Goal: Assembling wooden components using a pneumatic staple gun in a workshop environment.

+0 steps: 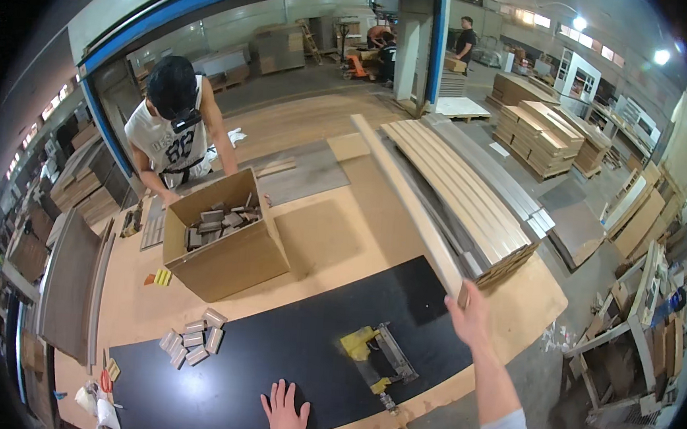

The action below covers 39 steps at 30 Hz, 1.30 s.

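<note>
My left hand (286,414) lies flat with fingers spread on a black panel (271,333). My right hand (470,313) grips the near end of a long, pale wooden strip (409,191), which reaches away beside a stack of long boards (460,195). On the panel between my hands rests a yellow and grey nail gun (377,356). A small heap of wooden blocks (194,338) sits on the panel's left part. Across the table, a co-worker (176,123) has both hands at a tilted, open cardboard box (232,269) holding many similar blocks.
Red-handled scissors (105,381) and a white bag (106,415) lie at the table's left edge. Yellow pieces (162,277) lie by the box. A curved brown panel (73,291) stands at left. Pallets of stacked boards (536,136) and wooden frames (631,314) occupy the floor at right.
</note>
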Each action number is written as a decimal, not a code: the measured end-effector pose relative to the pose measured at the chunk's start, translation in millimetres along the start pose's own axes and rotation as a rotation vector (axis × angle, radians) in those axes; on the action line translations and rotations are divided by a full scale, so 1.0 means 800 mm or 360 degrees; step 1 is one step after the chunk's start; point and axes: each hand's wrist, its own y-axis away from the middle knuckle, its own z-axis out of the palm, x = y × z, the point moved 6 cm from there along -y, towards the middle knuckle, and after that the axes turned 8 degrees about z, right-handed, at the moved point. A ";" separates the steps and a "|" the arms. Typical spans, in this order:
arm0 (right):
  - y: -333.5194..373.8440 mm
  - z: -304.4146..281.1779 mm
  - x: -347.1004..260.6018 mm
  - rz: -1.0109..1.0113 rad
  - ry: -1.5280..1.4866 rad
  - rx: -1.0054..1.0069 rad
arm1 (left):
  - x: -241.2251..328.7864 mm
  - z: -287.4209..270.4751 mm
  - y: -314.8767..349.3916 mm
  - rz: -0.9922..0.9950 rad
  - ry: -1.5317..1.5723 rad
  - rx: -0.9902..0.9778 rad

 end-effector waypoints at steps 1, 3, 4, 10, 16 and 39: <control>-0.032 0.000 -0.013 0.0078 0.0051 -0.0059 | 0.001 0.002 0.000 -0.0021 -0.0001 0.0005; -0.080 0.000 -0.032 0.0142 0.0114 -0.0120 | 0.008 -0.001 -0.003 -0.0057 -0.0002 0.0020; -0.102 0.002 -0.033 0.0143 0.0235 -0.0090 | 0.010 -0.002 -0.004 -0.0074 0.0005 0.0028; -0.169 0.020 -0.046 0.0203 0.0499 -0.0134 | 0.013 -0.015 -0.004 -0.0102 0.0046 0.0080; -0.182 0.036 -0.031 0.0264 0.0553 -0.0110 | 0.024 -0.027 -0.009 -0.0158 0.0104 0.0048; -0.098 0.010 0.050 -0.0028 0.0356 0.0707 | 0.026 -0.036 -0.007 -0.0080 0.0009 -0.0027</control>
